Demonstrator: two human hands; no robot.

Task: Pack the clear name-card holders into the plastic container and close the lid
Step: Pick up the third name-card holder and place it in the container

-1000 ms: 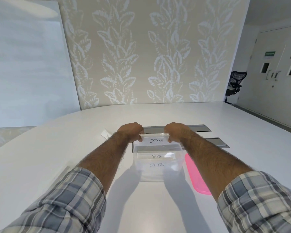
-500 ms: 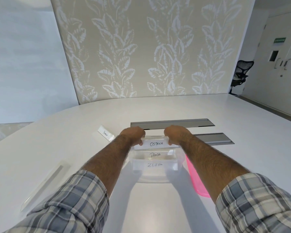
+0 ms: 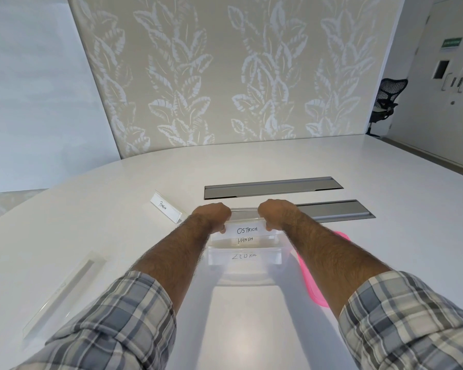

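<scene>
Your left grip [image 3: 214,216] and right grip [image 3: 274,213] each clasp one end of the Ostrich holder [image 3: 247,230], at the container's [image 3: 246,279] far edge.

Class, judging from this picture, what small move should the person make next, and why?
Probably lower the OSTRICH holder into the plastic container, then release: left hand and right hand grip its ends above the PANDA holder already inside.

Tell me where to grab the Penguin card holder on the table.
I'd pinch the Penguin holder from above, across its long front and back faces near the ridge, at mid-length. It stands as a narrow tent, free on the table left of the container, so its top looks open to reach.
</scene>
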